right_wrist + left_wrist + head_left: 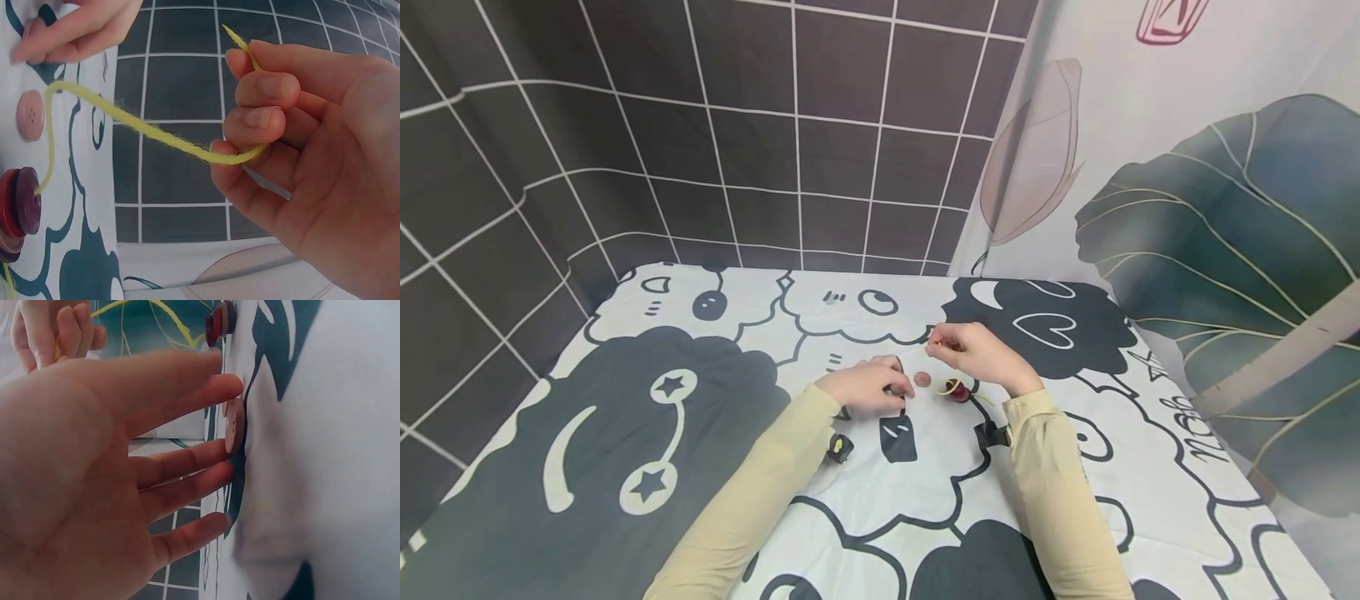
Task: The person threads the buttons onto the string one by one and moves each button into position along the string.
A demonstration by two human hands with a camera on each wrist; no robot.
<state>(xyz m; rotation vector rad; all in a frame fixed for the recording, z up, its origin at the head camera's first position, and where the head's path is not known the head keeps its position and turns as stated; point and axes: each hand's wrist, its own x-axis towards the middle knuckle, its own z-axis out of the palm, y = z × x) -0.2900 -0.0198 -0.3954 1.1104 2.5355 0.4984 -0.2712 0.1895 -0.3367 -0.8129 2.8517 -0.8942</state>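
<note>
My right hand (977, 354) is raised above the sheet, pinching a yellow yarn (150, 130) near its pointed end between thumb and fingertips. From there the yarn droops across the ring and little fingers and runs down into a stack of buttons (24, 203), dark purple, red and pink. My left hand (868, 385) reaches low over the sheet with its fingers extended. Right at those fingertips is a pink button (235, 426), standing between the index and middle fingers in the left wrist view. Another pink button (31, 115) lies between that hand and the stack.
Black-and-white cartoon-print cloth (700, 492) covers the surface. A dark grid-patterned cloth (737, 142) hangs behind, with a leaf-print curtain (1240, 233) at the right. Black wrist devices (841, 448) are worn on both arms.
</note>
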